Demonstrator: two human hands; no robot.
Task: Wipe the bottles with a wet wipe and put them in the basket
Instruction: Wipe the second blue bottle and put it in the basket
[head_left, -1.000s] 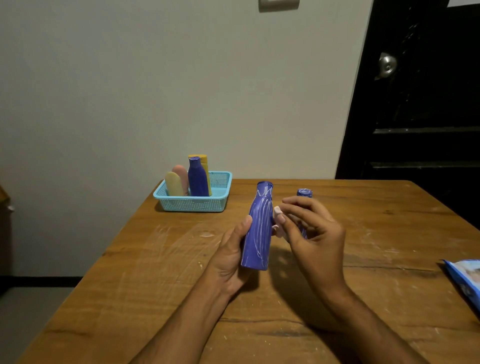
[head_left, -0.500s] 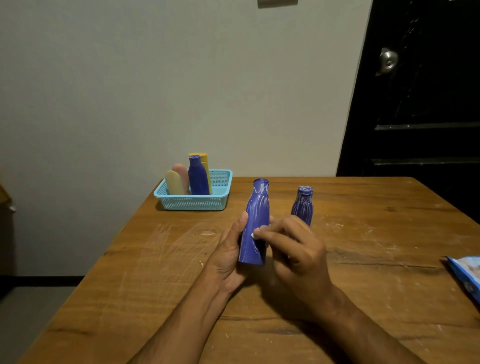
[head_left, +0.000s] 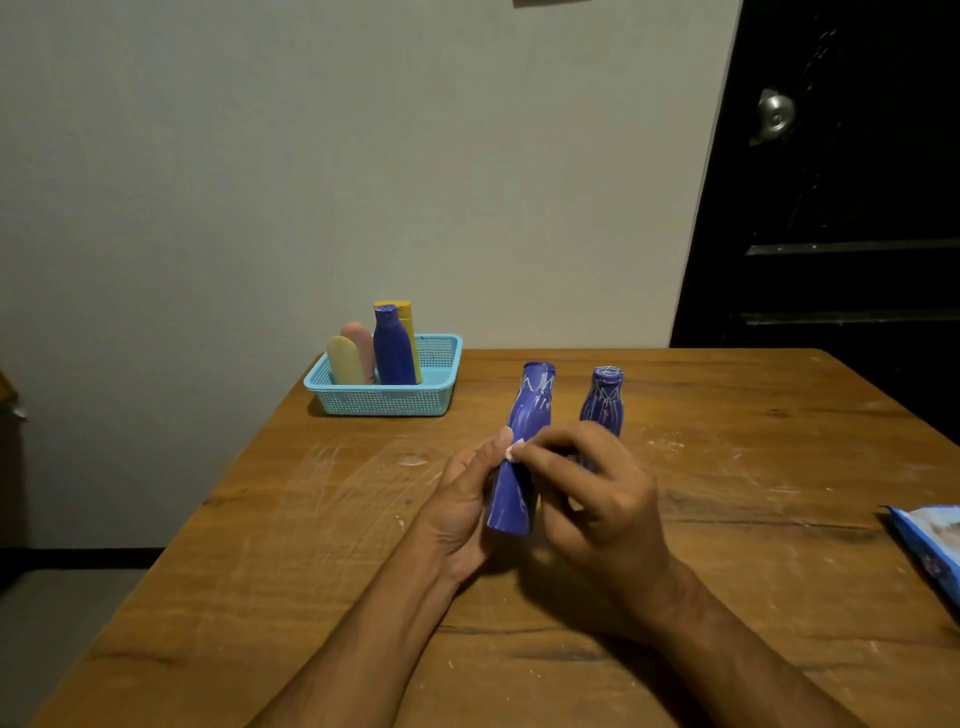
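My left hand (head_left: 462, 499) grips a tall blue bottle (head_left: 524, 441) with white line patterns, held tilted a little above the table. My right hand (head_left: 592, 493) has its fingers curled over the bottle's middle and pinches a small white wet wipe (head_left: 514, 449) against it; most of the wipe is hidden. A second, shorter blue patterned bottle (head_left: 602, 400) stands upright on the table just behind my right hand. The turquoise basket (head_left: 384, 402) at the far left of the table holds several bottles: cream, pink, dark blue and yellow.
The wooden table (head_left: 311, 545) is scuffed with pale marks. A blue wet-wipe packet (head_left: 930, 545) lies at the right edge. A plain wall stands behind the table and a dark door (head_left: 841, 208) with a round knob is at the far right.
My right hand moved down from the bottle's neck to its middle, dragging the wipe along it. The bottle sank slightly lower in my left hand, and the shorter bottle came into view.
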